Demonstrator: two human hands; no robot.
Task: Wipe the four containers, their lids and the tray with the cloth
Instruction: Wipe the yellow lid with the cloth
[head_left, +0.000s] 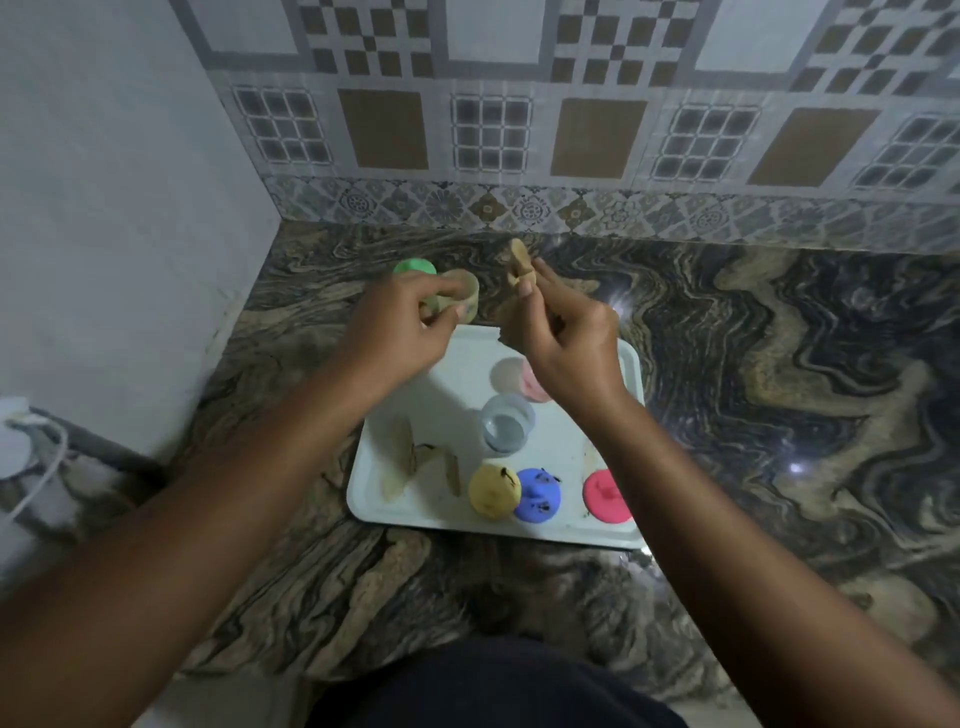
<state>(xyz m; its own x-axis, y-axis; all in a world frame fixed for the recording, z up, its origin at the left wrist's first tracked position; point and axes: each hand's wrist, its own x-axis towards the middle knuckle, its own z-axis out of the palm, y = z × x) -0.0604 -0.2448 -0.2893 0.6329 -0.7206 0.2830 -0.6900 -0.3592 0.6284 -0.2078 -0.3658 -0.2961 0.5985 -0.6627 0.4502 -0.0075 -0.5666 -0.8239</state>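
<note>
— While gripping the smeared container (460, 297) over the counter (779, 364), just past the far rim of the tray (631, 361), hold firm with the left hand (410, 332) exactly as it sits now: fingers and thumb curled round the wall, mouth seemingly tipped toward the cloth (519, 262).
— And the right hand (566, 348)?
— Pinches the bunched cloth between thumb and fingertips, close beside the container. Cannot tell whether any fold touches the rim.
— Best way in?
— Push a small wad into the mouth, turn the container against it, then sweep round the outside. Refold to a fresh face once soiled.
— Afterwards?
— Probably best set down off the tray, near the green lid (414, 266), well away from the brown smears (405, 457). Leave the clear container (506, 423) and the yellow lid (493, 491), blue lid (537, 493) and red lid (605, 496) on the tray for later turns. Mind the dark specks on the yellow and blue ones.
</note>
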